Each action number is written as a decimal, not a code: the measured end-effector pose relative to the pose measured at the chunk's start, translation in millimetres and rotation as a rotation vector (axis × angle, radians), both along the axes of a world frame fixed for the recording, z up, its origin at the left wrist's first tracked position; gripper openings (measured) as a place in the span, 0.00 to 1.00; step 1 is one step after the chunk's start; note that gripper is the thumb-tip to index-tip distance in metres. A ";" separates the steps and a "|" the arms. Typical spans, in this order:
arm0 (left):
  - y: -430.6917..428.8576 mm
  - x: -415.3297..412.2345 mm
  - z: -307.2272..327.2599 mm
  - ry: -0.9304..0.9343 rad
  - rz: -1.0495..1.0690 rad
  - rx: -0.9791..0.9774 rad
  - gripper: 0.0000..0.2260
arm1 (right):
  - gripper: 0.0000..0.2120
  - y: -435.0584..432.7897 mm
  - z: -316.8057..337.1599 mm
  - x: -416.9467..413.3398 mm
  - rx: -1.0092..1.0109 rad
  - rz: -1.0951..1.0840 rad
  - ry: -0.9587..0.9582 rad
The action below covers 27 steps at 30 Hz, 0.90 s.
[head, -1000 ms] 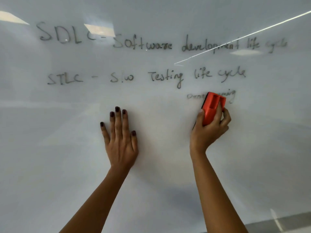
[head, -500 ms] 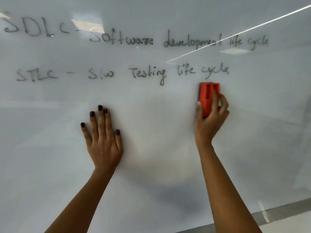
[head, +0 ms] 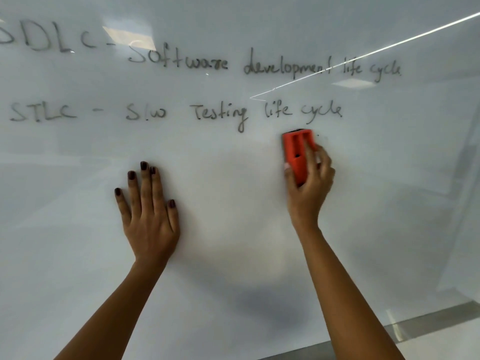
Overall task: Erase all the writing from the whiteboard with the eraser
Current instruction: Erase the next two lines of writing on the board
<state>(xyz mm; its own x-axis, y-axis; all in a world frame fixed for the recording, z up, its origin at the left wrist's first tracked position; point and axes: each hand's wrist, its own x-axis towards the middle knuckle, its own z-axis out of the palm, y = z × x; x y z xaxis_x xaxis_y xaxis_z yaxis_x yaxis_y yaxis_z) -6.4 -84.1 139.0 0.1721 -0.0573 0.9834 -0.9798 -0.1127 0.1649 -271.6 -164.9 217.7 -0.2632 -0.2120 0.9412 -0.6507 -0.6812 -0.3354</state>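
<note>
Whiteboard [head: 78, 255]: it fills your view; its lower edge runs along the bottom right, at about 5 o'clock.
Top line of writing [head: 259, 66]: you see "SDLC - Software development life cycle" running from 10 o'clock across to 1 o'clock, its first letter cut off by the left edge.
Second line of writing [head: 220, 113]: "STLC - S/w Testing life cycle" sits just below it, from 9 o'clock to just right of centre.
Left hand [head: 149, 216]: your palm lies flat on the board at about 7 o'clock from centre, fingers straight and close together, holding nothing.
Eraser [head: 296, 152]: orange, upright, pressed on the board just under "life cycle".
Right hand [head: 310, 188]: your fingers and thumb clasp the eraser's lower half from below.
</note>
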 end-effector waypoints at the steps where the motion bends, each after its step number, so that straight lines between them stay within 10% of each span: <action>1: -0.2 0.0 -0.2 0.002 0.001 -0.001 0.26 | 0.27 -4.0 7.9 -7.1 0.059 0.016 -0.181; 4: -0.6 0.2 -1.1 0.003 0.000 -0.005 0.26 | 0.28 -6.6 22.8 -10.4 0.210 0.044 -0.512; 10: -0.8 -0.8 -0.4 0.004 -0.006 -0.020 0.26 | 0.26 -10.1 14.8 -15.1 0.021 -0.011 -0.076; 18: -0.2 -0.7 -0.2 -0.002 -0.020 -0.011 0.26 | 0.26 -30.1 100.0 -54.4 0.246 -0.022 -0.597; 27: -0.6 1.0 -1.8 -0.004 -0.022 -0.009 0.27 | 0.26 -14.3 79.4 -0.5 -0.041 -0.011 -0.020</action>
